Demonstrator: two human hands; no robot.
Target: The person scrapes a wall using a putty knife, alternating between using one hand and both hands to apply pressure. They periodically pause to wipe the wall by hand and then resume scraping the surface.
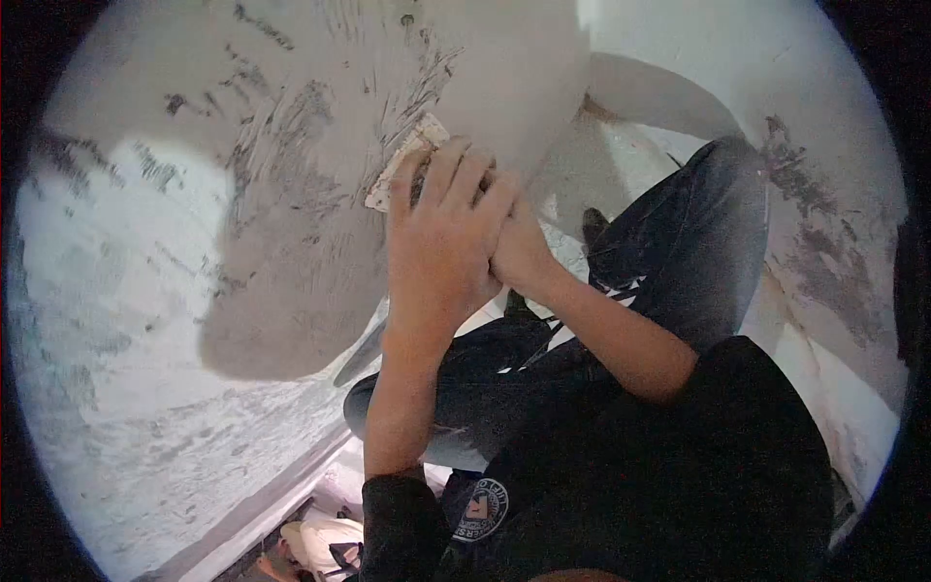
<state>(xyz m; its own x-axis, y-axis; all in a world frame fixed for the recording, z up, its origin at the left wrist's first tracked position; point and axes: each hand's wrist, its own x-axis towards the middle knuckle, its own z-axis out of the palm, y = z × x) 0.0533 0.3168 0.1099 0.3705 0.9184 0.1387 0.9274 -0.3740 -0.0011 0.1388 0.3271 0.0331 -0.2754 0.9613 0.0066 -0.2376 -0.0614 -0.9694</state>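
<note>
My left hand (438, 228) lies over my right, its fingers bent over a whitish, plaster-crusted block-like tool (386, 187). The tool's long edge sits right at the grey, streaked plaster surface (301, 209). My right hand (522, 247) is tucked close against the left from the right side. Its fingers are mostly hidden beneath the left hand, and I cannot tell what they grip.
My dark-trousered legs (669, 238) are bent close behind the hands. A brightly lit, patchy plaster area (126, 301) lies to the left. Beyond a pale ledge (252, 504) at lower left, another person (325, 545) shows partly. More dark-smeared surface (824, 242) stands at right.
</note>
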